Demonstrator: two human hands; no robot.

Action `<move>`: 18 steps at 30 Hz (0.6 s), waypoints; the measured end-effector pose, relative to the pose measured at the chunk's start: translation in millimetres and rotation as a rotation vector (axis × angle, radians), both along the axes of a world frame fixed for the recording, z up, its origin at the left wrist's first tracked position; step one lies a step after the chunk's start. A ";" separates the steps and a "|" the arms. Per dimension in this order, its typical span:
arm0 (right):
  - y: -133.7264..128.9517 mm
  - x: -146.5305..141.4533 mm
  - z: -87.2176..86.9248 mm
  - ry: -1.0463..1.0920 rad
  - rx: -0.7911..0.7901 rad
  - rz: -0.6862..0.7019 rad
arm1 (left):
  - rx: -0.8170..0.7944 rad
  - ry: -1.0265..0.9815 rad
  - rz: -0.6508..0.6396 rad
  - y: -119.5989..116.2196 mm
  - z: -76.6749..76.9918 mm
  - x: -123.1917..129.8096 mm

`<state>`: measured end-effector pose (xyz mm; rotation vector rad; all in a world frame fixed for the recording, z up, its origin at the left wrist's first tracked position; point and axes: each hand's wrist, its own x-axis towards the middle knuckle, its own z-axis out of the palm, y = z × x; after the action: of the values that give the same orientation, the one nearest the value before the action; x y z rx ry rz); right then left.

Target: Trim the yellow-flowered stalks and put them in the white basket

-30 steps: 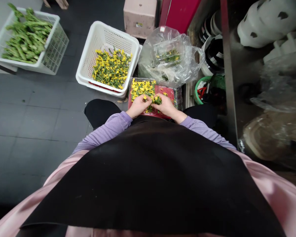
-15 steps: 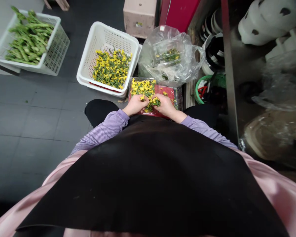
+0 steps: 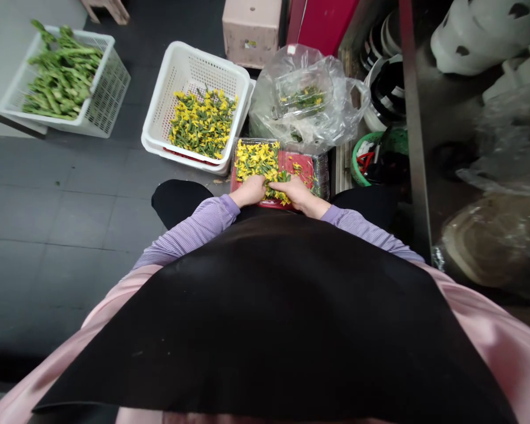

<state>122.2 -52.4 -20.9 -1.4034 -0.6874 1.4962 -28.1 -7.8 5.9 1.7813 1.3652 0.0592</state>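
Yellow-flowered green buds (image 3: 258, 160) fill a clear-edged container on the left part of a red tray (image 3: 304, 166). My left hand (image 3: 252, 189) is closed at the near edge of the container; what its fingers hold, if anything, is too small to tell. Close beside it on the right, my right hand (image 3: 294, 189) is closed on a small bunch of yellow-flowered buds (image 3: 284, 178). A few loose bits lie on the bare red part of the tray. Behind, a white basket (image 3: 152, 112) holds many more of the same buds.
A second white basket (image 3: 110, 88) with thick green stalks stands at the far left. Behind the tray lies a clear plastic bag (image 3: 344, 121) with a box inside. A pink stool (image 3: 251, 32) is farther back. At right are a green basket (image 3: 357, 171) and a metal shelf edge (image 3: 415, 123).
My left hand has moved slightly right, closer to my right hand, and its fingers now point more downward. The bunch at my right hand has shifted and spread. The camera view has shifted slightly.
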 end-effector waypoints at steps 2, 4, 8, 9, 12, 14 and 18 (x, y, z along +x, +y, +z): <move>1.2 -2.5 -2.9 -0.004 0.037 0.008 | 0.115 0.123 -0.124 -2.4 5.5 4.6; 2.3 -2.7 -5.5 -0.003 0.057 0.005 | 0.115 0.137 -0.177 -4.1 11.1 5.2; 1.9 0.6 -8.7 0.023 0.063 -0.047 | -0.146 -0.080 -0.006 -6.1 18.1 -1.7; 1.5 1.2 -8.8 0.035 0.057 -0.067 | -0.191 -0.131 0.053 -6.8 18.4 -3.4; 0.3 0.3 -6.5 0.086 0.047 -0.116 | -0.209 -0.214 0.101 -9.8 14.9 -5.5; 0.4 -1.8 -3.4 0.132 0.029 -0.131 | -0.111 -0.220 0.056 -10.8 10.4 -5.0; 4.8 0.6 2.3 0.236 -0.101 -0.118 | 0.156 -0.197 -0.066 0.5 2.5 -10.1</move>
<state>122.8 -47.6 -18.6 -1.2913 -0.3812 1.5886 -38.2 -7.3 8.4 1.8933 1.1872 0.3049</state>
